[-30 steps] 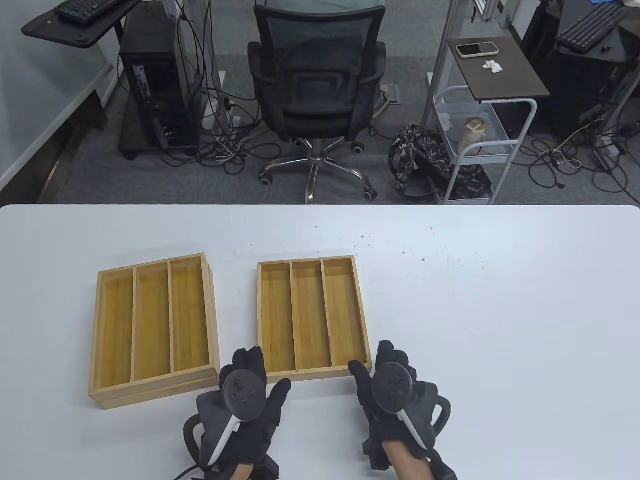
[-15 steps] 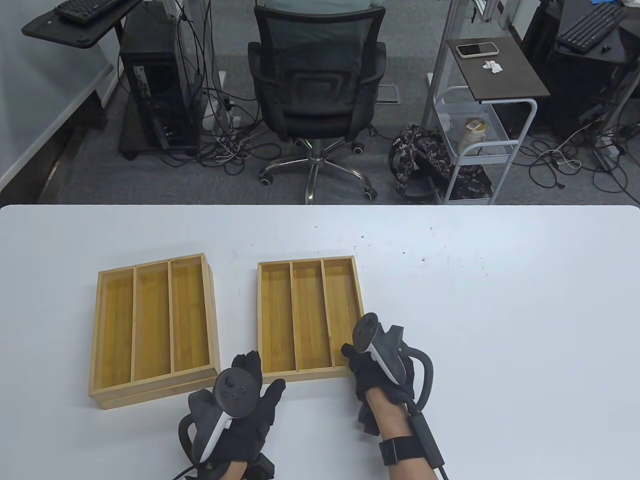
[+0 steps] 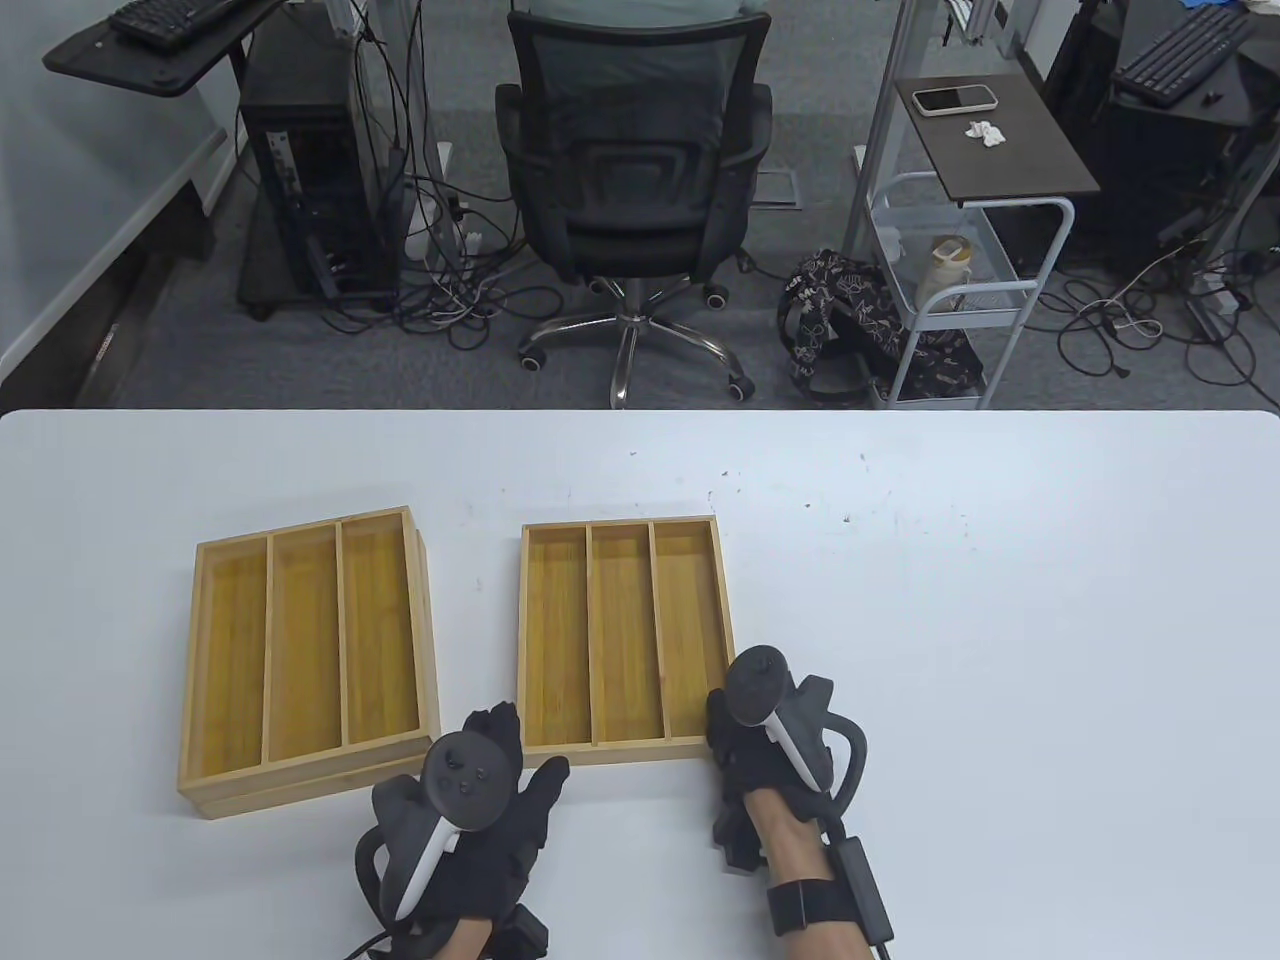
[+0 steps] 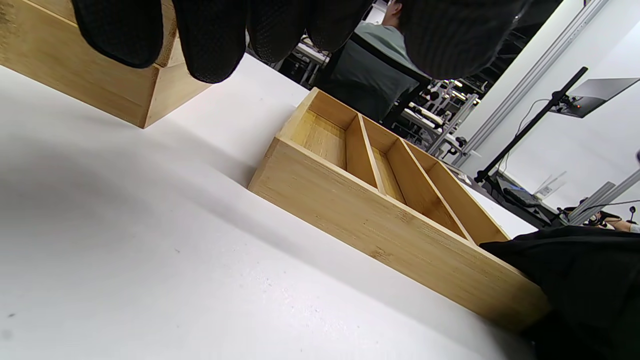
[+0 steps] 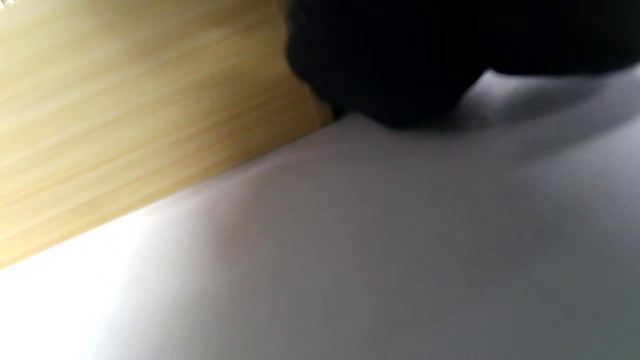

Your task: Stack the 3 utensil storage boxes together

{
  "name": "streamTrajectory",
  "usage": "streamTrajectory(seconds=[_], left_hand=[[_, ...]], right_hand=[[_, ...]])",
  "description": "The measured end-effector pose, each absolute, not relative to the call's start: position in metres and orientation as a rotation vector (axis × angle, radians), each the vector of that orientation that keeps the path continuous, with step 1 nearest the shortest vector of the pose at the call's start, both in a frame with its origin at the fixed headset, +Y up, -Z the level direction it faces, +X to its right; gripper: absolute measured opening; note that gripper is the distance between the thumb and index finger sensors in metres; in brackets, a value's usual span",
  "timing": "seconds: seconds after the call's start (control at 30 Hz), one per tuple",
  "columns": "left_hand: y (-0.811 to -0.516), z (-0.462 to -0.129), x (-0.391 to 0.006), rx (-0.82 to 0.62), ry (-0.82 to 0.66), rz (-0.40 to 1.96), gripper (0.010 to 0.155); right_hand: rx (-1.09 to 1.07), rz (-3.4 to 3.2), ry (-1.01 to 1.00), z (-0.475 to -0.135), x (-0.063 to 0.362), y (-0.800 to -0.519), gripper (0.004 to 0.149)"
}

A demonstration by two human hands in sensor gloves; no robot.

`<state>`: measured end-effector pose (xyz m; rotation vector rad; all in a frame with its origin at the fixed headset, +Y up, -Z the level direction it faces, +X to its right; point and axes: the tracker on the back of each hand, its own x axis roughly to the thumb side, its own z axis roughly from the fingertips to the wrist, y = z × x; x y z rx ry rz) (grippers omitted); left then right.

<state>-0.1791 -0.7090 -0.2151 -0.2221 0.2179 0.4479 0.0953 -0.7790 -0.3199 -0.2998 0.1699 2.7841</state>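
Note:
Two bamboo three-slot boxes lie stacked at the left (image 3: 305,650); the lower one's rim (image 3: 300,790) juts out at the near edge. A third box (image 3: 620,635) lies alone beside them in the middle. My right hand (image 3: 722,715) is turned on its side and grips this single box at its near right corner; the right wrist view shows the glove (image 5: 390,65) against the wooden wall (image 5: 125,100), blurred. My left hand (image 3: 525,750) is open with fingers spread, by the gap between the stack and the single box, holding nothing. The left wrist view shows its fingertips (image 4: 210,40) near the stack's corner (image 4: 100,80).
The white table (image 3: 1000,650) stretches wide to the right of the boxes and ends at a far edge. Beyond that edge stand an office chair (image 3: 630,150) and a small cart (image 3: 960,270) on the floor.
My right hand rolled onto its side and closed in on the single box's near right corner. That box shifted slightly to the right. My left hand drifted a little left and nearer.

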Motion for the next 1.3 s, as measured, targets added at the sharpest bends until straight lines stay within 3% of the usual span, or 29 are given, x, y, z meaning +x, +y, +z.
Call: streamTrajectory(seconds=[0.3,0.7,1.0,1.3], left_hand=[[-0.707,-0.215,-0.183,-0.161,0.221,0.451,0.080],[-0.697,-0.206,-0.188,-0.061,0.240,0.512,0.080],[-0.705,-0.210,-0.188,-0.109,0.265,0.499,0.070],[-0.702,-0.213,-0.190,0.006,0.301,0.389,0.052]], right_hand=[[-0.285,2.786,-0.034,-0.305,0.095,-0.756,0.041],[-0.189,2.775,-0.410,-0.237,0.096,-0.695,0.041],[-0.145,2.740,-0.516,-0.212,0.096,-0.695,0.041],[-0.125,2.731,-0.497,-0.207,0.092,-0.699,0.041]])
